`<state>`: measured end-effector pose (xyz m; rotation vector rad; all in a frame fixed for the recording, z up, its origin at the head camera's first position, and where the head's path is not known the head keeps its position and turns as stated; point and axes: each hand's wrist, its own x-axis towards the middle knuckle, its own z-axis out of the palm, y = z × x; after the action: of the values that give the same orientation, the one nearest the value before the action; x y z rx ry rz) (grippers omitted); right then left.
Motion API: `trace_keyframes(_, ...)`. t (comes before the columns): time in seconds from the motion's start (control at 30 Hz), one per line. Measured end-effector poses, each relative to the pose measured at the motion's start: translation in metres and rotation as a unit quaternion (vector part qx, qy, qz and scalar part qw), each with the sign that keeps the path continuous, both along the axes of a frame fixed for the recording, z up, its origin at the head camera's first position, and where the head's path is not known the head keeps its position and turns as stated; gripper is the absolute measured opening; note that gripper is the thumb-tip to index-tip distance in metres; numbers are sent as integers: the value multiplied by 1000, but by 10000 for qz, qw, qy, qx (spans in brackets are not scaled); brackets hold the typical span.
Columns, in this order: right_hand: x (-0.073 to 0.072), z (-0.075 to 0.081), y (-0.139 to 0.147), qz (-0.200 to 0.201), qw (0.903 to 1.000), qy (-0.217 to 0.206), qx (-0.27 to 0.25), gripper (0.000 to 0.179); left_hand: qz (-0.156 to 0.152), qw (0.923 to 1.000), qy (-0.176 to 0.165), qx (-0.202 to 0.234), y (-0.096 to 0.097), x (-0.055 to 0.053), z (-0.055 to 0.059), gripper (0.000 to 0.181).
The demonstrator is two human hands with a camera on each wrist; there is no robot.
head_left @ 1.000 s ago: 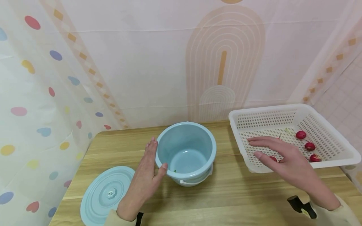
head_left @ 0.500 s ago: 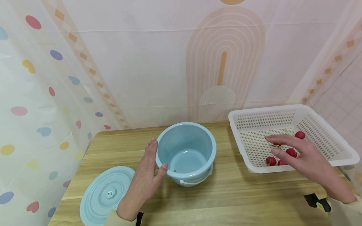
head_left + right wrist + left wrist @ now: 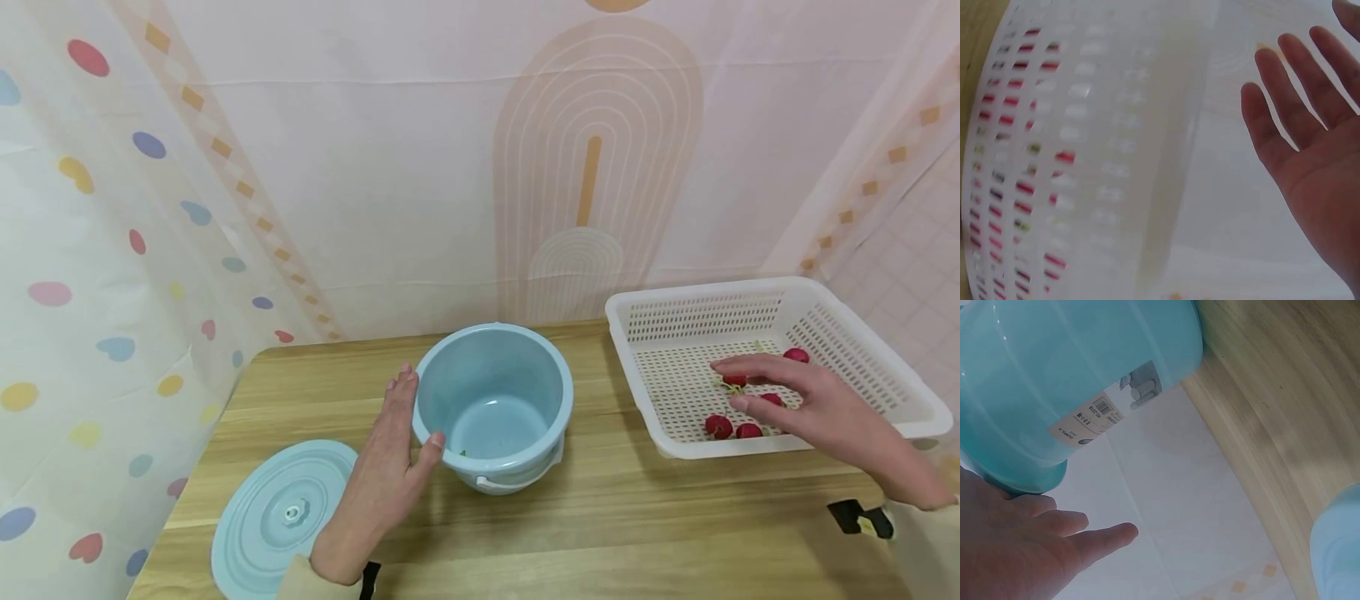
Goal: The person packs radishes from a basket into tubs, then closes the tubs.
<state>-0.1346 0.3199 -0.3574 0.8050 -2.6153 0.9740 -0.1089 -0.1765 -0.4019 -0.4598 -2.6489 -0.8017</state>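
Observation:
A light blue bucket (image 3: 495, 417) stands upright at the middle of the table, its white handle hanging at the front. My left hand (image 3: 382, 475) lies against the left side of its rim with the fingers extended. In the left wrist view a printed label (image 3: 1107, 403) shows on the bucket's side. At right, a white slotted basket (image 3: 651, 417) holds several red radishes (image 3: 718, 427). My right hand (image 3: 825, 408) hovers over them, thumb and fingers apart, gripping nothing. The right wrist view shows those fingers (image 3: 1300, 94) spread above the basket wall, with red glimpsed through the slots.
A round light blue lid (image 3: 288, 512) lies flat on the wooden table (image 3: 525, 550), left of the bucket and partly behind my left forearm. Behind everything hangs a patterned curtain (image 3: 420, 183). A small green scrap is inside the bucket.
My right hand has moved right, deeper over the basket. The radishes have shifted, and several now lie by the basket's front side. My left hand and the bucket stay put.

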Motion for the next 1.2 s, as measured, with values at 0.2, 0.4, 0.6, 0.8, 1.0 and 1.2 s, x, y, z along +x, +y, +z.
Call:
trace_keyframes(0.2,-11,-3,9,90,9984,-562,-43,43,-15,10000,13,27,0,-1,-1,76)
trace_keyframes(0.4,-22,-3,13,-18,9946,-1003,283,39,-9,10000,26,20,-1,-2,-3,76)
trace_keyframes(0.6,-32,-6,17,272,9854,-1614,474,38,-7,10000,44,-4,0,-2,-3,76)
trace_keyframes(0.8,-42,-10,22,640,9684,-2361,478,41,-6,10000,20,-7,0,-2,-3,76)
trace_keyframes(1.0,-51,-15,26,917,9535,-2819,545,42,-3,10000,25,15,-1,-2,-3,76)
trace_keyframes(1.2,-56,-23,27,997,9450,-3055,606,42,-4,10000,50,17,-1,-1,-3,76)
